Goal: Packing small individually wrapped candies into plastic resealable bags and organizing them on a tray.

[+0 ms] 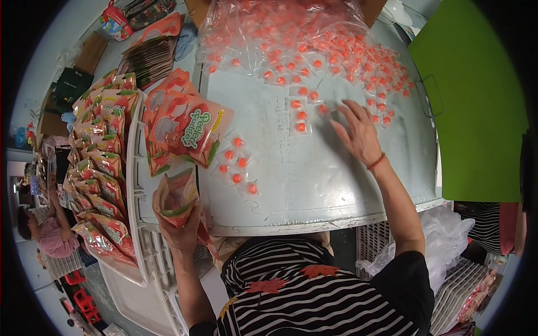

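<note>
My left hand (182,229) grips a pink candy pouch (178,193) by its lower part, at the table's left edge. The pouch's mouth gapes upward; what lies deep inside cannot be made out. Over the middle of the table, my right hand (358,131) has its fingers stretched apart and nothing in them. Close to its fingertips lies a single wrapped red candy (323,110). Left of that, several wrapped candies (301,116) form a short column. Another small group of wrapped candies (237,178) lies nearer to the pouch.
A large heap of wrapped candies (358,53) spills from a clear plastic bag (280,22) at the far side. Flat pouches (188,123) lie at the table's left. Filled pouches (103,179) stand in a white crate (134,196). A green panel (476,106) borders the right.
</note>
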